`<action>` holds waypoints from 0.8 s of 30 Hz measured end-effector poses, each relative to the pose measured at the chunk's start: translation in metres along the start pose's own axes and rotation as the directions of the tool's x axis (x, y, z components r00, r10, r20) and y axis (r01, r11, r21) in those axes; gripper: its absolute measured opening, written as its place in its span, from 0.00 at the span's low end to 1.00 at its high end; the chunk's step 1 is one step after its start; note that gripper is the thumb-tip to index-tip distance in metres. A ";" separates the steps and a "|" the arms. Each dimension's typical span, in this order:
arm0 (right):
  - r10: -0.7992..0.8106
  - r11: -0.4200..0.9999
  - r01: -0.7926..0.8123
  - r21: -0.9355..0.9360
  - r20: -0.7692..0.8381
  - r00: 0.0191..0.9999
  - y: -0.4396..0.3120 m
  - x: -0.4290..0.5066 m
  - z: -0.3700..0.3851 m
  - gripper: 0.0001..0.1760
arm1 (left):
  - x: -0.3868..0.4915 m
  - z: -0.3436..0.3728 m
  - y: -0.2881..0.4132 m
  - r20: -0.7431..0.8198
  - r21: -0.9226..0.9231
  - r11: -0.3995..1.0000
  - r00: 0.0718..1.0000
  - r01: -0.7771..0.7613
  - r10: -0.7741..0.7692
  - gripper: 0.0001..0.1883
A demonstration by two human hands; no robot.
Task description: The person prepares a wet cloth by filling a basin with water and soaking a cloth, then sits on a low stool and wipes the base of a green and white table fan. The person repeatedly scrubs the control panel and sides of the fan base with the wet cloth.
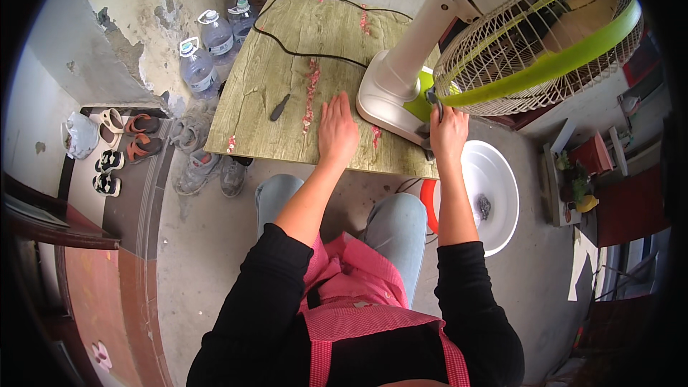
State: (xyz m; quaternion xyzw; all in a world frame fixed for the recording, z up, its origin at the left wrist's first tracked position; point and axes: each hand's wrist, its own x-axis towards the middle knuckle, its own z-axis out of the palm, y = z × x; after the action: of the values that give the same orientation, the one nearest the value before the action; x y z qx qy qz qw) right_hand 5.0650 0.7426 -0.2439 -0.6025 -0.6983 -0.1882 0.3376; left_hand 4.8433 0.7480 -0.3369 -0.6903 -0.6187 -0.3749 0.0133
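Note:
An electric fan with a white base (381,94) and a round wire guard (537,48) with a lime-green rim stands at the right of a wood-patterned table (252,134). My left hand (338,131) rests flat on the tabletop, fingers pointing away from me, left of the base. At the base's right front corner my right hand (450,129) grips a dark, slender item (436,103) beside the lower guard; its exact kind is unclear. A dark cloth, partly hidden, seems to hang below that hand. A small dark-handled tool (280,108), perhaps a screwdriver, lies left of my left hand.
The fan's black cord (285,49) loops over the table's far left part. Large plastic bottles (199,67) stand beyond its left edge, with shoes (142,140) on the floor. A white basin (502,193) sits at the lower right, beside an orange-red object (428,199).

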 end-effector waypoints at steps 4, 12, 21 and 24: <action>-0.067 0.989 0.062 0.132 0.029 0.997 -0.021 -0.024 0.027 0.12 | -0.001 -0.003 0.007 -0.004 -0.001 1.000 1.000 -0.010 0.010 0.34; -0.079 0.994 0.073 0.082 0.075 0.994 -0.049 -0.019 0.027 0.14 | -0.001 -0.009 0.009 0.017 -0.025 1.000 1.000 -0.004 0.005 0.33; -0.114 0.978 0.105 0.181 0.036 0.993 -0.092 -0.003 0.066 0.14 | -0.004 -0.005 0.007 -0.021 -0.074 0.996 0.999 -0.047 0.045 0.25; -0.161 0.972 0.154 0.175 0.025 0.987 -0.098 0.000 0.074 0.13 | -0.003 -0.003 0.007 -0.019 -0.073 0.997 0.999 -0.039 0.038 0.23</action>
State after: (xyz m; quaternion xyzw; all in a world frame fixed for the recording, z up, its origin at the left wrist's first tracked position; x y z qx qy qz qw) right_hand 4.9518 0.7720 -0.2816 -0.5173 -0.7640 -0.1415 0.3587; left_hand 4.8476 0.7423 -0.3336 -0.6988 -0.5909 -0.4032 0.0005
